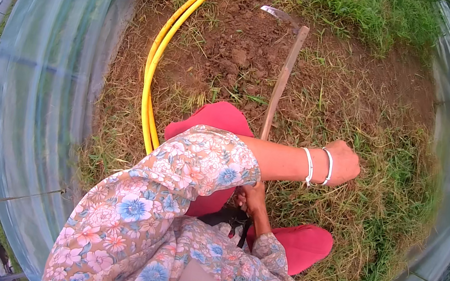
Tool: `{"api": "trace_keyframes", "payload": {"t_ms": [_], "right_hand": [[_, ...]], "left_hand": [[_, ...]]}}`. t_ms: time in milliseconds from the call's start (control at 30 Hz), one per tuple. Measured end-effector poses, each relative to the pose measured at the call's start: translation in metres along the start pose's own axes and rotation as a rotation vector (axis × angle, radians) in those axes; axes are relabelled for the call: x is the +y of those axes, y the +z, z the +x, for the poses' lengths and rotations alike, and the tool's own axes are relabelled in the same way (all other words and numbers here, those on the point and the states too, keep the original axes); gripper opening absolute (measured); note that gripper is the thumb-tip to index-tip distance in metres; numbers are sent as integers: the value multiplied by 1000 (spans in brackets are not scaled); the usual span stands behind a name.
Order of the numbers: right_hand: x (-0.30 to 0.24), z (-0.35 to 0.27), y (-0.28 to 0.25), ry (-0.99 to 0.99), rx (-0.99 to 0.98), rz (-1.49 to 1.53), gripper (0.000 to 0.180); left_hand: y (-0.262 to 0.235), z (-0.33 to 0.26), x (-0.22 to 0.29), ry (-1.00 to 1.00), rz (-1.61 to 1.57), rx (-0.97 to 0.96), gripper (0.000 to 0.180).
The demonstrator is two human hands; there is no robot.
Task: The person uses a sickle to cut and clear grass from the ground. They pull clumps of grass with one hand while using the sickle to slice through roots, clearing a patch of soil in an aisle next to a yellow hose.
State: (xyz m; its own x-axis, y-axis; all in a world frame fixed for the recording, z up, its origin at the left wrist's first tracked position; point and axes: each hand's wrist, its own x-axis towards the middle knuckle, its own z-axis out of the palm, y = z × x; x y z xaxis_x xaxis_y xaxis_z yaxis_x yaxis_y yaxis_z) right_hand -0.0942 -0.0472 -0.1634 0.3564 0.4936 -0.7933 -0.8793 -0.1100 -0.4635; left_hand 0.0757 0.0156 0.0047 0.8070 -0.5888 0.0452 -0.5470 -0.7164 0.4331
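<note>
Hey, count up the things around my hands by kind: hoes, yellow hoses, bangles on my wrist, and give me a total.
Hoe: 1, wooden handle, metal blade on the dug soil
Yellow hoses: 2, side by side
White bangles: 2, on the left hand wrist
Total: 5

One head-worn fisheye view looks steeply down, close over the person's arms; ground beyond, rim bending edges.

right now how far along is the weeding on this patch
Done: bare, broken-up soil lies around the hoe blade, beside the yellow hoses. In hand: the left hand is in the grass; the right hand is at the hoe's handle. Left: thick grass on the right side.
</note>
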Motion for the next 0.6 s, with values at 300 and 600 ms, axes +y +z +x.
{"api": "trace_keyframes", "payload": {"t_ms": [300, 600], "right_hand": [[19, -10, -9, 285, -199, -33, 9], [-23, 1, -54, -261, 127, 76, 11]], "left_hand": [[18, 20, 22, 25, 12, -49, 10], [-2, 33, 100, 119, 154, -227, 24]]}}
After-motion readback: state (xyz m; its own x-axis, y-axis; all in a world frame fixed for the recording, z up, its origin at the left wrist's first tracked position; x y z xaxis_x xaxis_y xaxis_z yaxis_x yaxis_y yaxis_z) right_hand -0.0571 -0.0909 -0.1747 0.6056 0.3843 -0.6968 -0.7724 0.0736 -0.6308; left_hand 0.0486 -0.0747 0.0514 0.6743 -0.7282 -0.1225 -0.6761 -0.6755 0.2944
